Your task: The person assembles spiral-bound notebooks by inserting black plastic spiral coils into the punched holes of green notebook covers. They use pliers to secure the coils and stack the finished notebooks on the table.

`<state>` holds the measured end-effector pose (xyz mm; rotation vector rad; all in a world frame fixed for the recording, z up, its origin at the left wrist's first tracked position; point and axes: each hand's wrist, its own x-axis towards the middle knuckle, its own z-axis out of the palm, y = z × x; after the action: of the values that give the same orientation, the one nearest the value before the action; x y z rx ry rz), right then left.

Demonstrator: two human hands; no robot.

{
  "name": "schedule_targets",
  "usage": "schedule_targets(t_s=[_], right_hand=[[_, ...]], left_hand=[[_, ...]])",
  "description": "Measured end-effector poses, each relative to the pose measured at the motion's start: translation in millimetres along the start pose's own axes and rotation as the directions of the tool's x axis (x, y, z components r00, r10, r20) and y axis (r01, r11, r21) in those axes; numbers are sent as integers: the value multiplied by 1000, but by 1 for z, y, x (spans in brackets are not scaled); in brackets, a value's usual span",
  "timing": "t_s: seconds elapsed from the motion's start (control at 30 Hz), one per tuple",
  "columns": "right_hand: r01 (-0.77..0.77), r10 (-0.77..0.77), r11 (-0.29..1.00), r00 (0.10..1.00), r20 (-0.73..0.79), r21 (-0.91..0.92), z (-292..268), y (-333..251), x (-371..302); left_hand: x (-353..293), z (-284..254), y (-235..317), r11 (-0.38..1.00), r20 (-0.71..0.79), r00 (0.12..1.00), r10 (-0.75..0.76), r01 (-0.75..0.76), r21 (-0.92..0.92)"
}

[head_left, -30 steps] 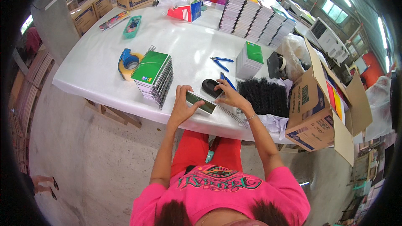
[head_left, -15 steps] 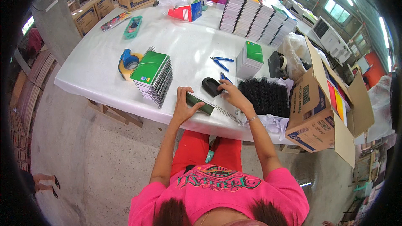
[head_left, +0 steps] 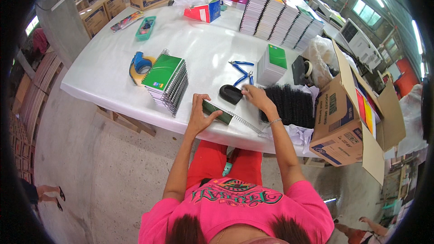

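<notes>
Head view: left hand [head_left: 197, 115] grips small green notebook [head_left: 225, 117] by table's [head_left: 106, 68] near edge, fingers half-open around it; wire coil [head_left: 247, 124] trails right. Right hand [head_left: 258, 98] at black holder [head_left: 230, 94], fingers curled; cannot tell if gripping anything.

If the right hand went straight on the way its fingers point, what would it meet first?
Most likely the black dish: its right edge lies just ahead of the right hand. They may already touch; depth is unclear from this view.
</notes>
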<state>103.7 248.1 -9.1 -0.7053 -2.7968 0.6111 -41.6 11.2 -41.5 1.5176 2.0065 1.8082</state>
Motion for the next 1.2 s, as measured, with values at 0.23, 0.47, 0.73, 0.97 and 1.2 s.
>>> schedule_targets(t_s=[0.23, 0.47, 0.73, 0.97, 1.2], right_hand=[[165, -177, 983, 968, -176, -83, 16, -29, -20], [293, -274, 956, 916, -292, 21, 41, -33, -17], [191, -176, 973, 977, -118, 132, 32, -44, -45], [120, -94, 958, 990, -108, 261, 19, -54, -40], [252, -166, 923, 943, -288, 290, 42, -50, -38]], left_hand=[[0, -2, 3, 1000, 17, 1000, -26, 27, -14], [3, 1, 7, 999, 26, 999, -23, 24, -41], [1, -2, 4, 999, 31, 999, -30, 31, -24], [1, -2, 1, 999, 48, 999, 7, -5, -38], [3, 0, 6, 999, 76, 996, 49, -50, 5]])
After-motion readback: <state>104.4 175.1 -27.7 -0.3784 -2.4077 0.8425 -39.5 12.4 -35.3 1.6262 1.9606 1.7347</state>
